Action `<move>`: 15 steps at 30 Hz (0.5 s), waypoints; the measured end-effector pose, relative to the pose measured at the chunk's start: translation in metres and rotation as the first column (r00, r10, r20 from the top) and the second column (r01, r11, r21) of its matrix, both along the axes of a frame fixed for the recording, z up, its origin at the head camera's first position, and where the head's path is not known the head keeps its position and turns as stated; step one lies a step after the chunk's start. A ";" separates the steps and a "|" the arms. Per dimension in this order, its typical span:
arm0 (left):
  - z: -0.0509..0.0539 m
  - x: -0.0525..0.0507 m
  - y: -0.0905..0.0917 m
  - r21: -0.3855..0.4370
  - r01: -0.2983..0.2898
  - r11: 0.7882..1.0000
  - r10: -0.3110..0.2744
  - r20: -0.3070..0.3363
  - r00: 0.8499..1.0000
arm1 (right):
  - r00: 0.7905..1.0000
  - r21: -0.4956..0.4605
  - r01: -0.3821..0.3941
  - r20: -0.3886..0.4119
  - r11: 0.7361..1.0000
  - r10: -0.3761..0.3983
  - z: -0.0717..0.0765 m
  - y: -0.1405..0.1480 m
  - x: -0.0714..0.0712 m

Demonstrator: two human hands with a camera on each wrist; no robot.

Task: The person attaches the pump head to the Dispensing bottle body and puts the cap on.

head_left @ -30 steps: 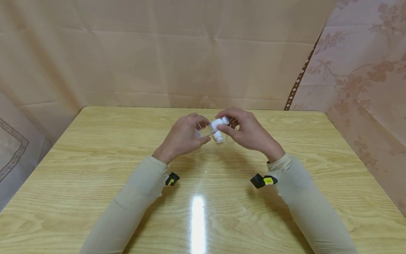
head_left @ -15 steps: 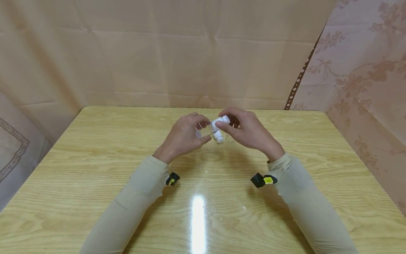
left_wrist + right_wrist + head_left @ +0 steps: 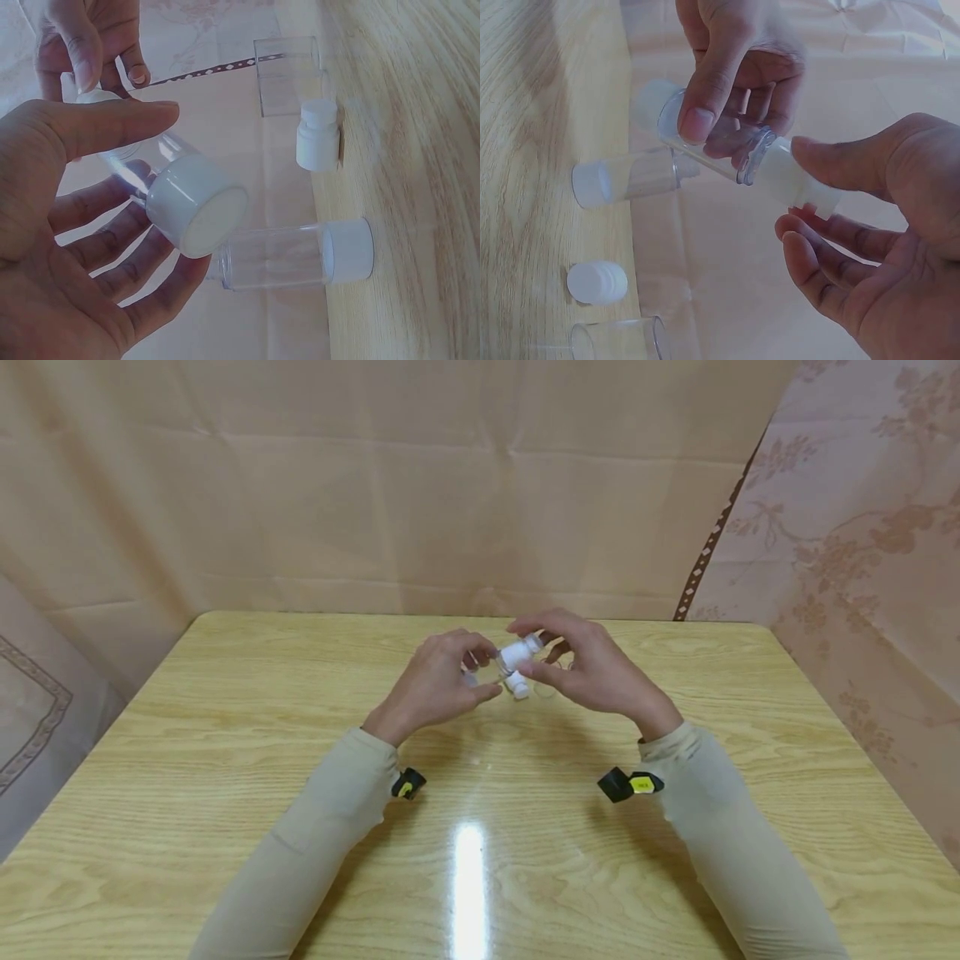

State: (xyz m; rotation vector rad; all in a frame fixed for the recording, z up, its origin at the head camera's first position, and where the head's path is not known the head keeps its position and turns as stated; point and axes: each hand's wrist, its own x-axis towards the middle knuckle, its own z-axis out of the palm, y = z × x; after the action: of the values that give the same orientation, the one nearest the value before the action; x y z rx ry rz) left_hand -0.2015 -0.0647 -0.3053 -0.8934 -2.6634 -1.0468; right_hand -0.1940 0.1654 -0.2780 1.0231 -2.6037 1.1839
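- The bottle [image 3: 731, 156] is up in the air, toward 12 o'clock over the desk [image 3: 165, 827]. Left hand [image 3: 438, 677] sits at its 9, fingers clamped round it.
- Right hand [image 3: 596, 664] is at 3, fingers pinching the white top [image 3: 782, 178] by the neck [image 3: 755, 156].
- My guess: fitting or unscrewing that top, can't tell which.
- Next move imo calls for a firm left hold, so nothing spins, and top and neck kept lined up.
- Right wrist view: spare bottle [image 3: 622, 176] at 9, clear cap [image 3: 619, 337] around 7.
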 end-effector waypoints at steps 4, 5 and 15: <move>0.000 0.001 0.000 -0.009 -0.001 1.000 0.001 0.010 1.000 | 1.000 -0.005 -0.025 -0.011 1.000 0.025 0.000 0.001 0.000; -0.001 0.001 0.000 -0.010 -0.001 1.000 0.001 0.014 1.000 | 1.000 -0.004 -0.027 -0.015 1.000 0.027 -0.001 0.000 0.000; 0.000 0.003 0.002 -0.010 -0.001 1.000 0.001 0.027 1.000 | 1.000 0.025 -0.020 -0.013 1.000 0.020 0.000 -0.001 0.002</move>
State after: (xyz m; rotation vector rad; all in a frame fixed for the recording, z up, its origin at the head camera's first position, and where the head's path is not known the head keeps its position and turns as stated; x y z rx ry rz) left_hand -0.1989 -0.0631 -0.3053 -0.8854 -2.6929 -1.0543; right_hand -0.1916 0.1639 -0.2781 1.0597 -2.6107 1.1483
